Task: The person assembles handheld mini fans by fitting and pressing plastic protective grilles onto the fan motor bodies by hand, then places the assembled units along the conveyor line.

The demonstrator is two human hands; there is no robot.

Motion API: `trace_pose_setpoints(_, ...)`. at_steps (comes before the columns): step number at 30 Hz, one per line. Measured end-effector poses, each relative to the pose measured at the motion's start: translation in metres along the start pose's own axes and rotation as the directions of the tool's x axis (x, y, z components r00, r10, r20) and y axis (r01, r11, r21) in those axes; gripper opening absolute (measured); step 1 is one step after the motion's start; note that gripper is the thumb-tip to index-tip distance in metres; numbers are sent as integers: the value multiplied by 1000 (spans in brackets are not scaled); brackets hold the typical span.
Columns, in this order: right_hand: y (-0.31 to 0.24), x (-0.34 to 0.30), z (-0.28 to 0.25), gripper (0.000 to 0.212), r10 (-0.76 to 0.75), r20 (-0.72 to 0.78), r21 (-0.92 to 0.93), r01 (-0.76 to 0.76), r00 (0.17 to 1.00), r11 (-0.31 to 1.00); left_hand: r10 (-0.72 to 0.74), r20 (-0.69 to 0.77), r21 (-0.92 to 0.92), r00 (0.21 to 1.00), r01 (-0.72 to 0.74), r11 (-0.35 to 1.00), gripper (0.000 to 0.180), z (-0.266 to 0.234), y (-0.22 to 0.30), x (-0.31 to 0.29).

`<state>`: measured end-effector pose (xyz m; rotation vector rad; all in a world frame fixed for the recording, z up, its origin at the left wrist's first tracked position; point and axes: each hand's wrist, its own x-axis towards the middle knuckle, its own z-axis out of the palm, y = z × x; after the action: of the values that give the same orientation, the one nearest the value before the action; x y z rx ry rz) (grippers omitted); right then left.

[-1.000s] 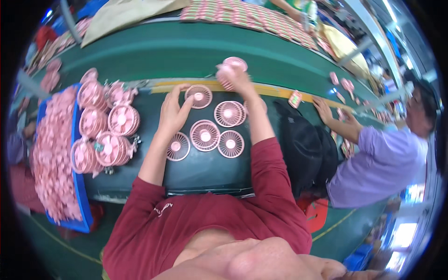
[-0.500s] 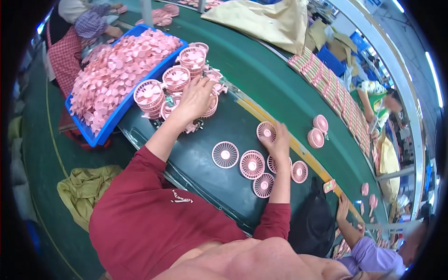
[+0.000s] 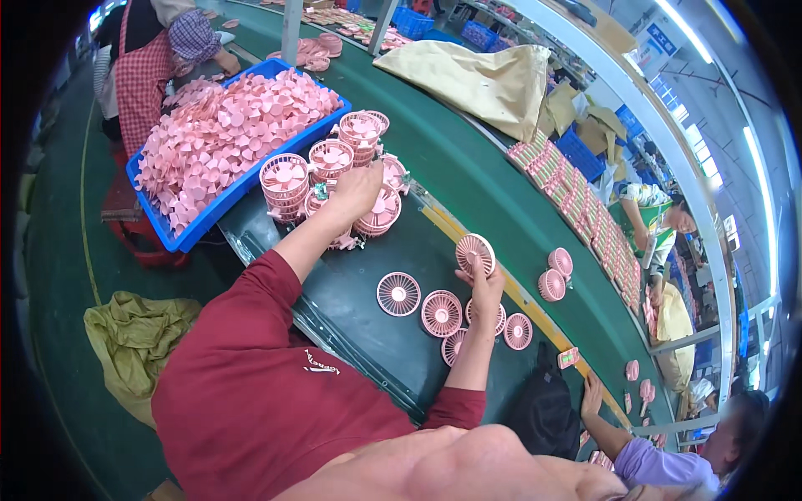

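Note:
My left hand (image 3: pixel 359 189) reaches into the cluster of stacked pink fan housings (image 3: pixel 284 179) at the table's far left. Its fingers curl down at the rim of a round fan housing (image 3: pixel 383 210) with blades inside; the fingertips are partly hidden. My right hand (image 3: pixel 486 288) holds up a round pink fan grille (image 3: pixel 474 252), pinched at its lower edge and tilted above the table. Below and beside that hand lie several more grilles, among them a single one (image 3: pixel 398 294) to the left and a grille (image 3: pixel 441 313) nearer me.
A blue bin (image 3: pixel 205 221) heaped with pink parts stands on the left. Beyond the yellow strip (image 3: pixel 443 219), a green conveyor (image 3: pixel 493 200) carries two pink fan pieces (image 3: pixel 551 284). A black bag (image 3: pixel 547 409) lies at right. Co-workers are at far left, far right and near right.
My right hand has lifted the grille and tipped it up from the table. The left hand's fingers have curled in among the fan housings. The whole view has shifted slightly.

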<state>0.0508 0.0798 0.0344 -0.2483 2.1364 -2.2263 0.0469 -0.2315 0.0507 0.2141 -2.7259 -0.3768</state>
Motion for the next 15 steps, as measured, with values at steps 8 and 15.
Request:
trace_pose_setpoints(8, -38, -33, 49, 29, -183, 75, 245, 160, 980, 956, 38, -344, -499, 938, -217, 839, 13, -5, 33, -18)
trace_pose_setpoints(15, -14, -23, 52, 29, -70, 55, 237, 55, 996, 970, 47, 57, -753, 997, 12, 658, 33, 16, 42, -27)
